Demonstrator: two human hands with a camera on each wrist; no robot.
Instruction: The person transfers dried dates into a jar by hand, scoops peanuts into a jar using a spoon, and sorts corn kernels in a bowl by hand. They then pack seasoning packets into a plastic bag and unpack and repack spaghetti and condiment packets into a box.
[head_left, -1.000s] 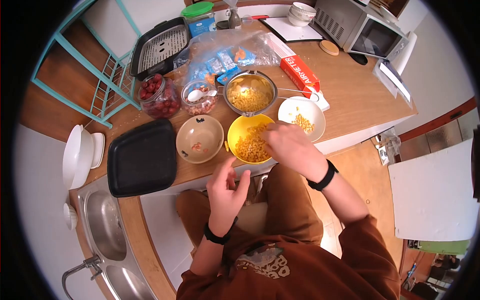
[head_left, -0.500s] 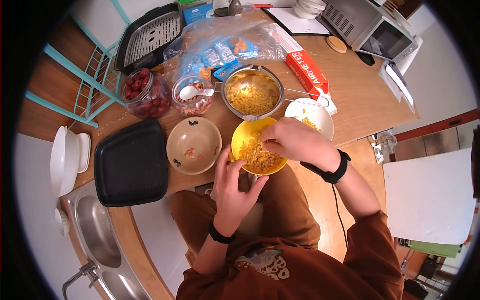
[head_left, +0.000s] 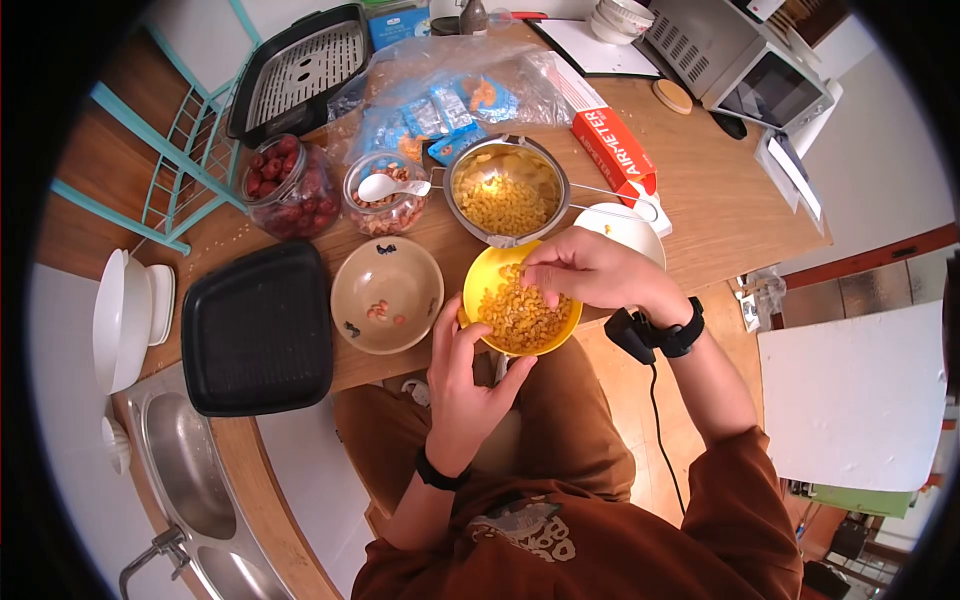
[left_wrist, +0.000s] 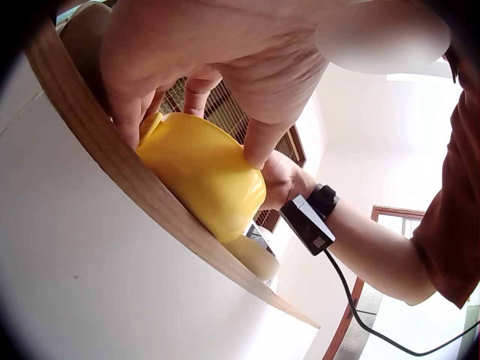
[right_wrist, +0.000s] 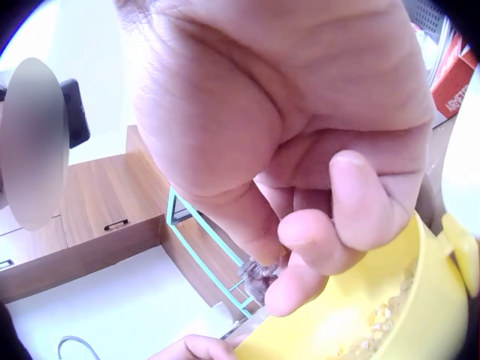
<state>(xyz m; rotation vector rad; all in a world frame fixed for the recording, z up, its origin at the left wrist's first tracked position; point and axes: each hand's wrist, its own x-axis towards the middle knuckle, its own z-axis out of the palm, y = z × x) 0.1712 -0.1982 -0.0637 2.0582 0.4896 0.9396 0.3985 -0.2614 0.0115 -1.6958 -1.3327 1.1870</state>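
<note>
A yellow bowl [head_left: 478, 290] of corn kernels [head_left: 528, 320] sits at the table's front edge. My left hand [head_left: 465, 385] grips it from the front left, fingers at the rim and thumb against the outer wall; the left wrist view shows this hand [left_wrist: 217, 60] around the yellow bowl [left_wrist: 202, 169]. Over the bowl's right side is my right hand [head_left: 600, 270], fingers curled down close to the kernels. In the right wrist view, several fingertips of that hand [right_wrist: 292, 150] are bent inward with nothing visible between them; whether a kernel is pinched is hidden.
Behind the bowl stands a metal strainer [head_left: 562, 170] with corn; a white plate [head_left: 640, 235] is partly under my right forearm. Left lie a beige bowl [head_left: 365, 275], a black tray [head_left: 258, 330] and two jars. A red box [head_left: 612, 150] lies behind right.
Since one second ago my left hand has come up and taken hold of the yellow bowl. Over the last half second my right hand has shifted slightly, still above the corn.
</note>
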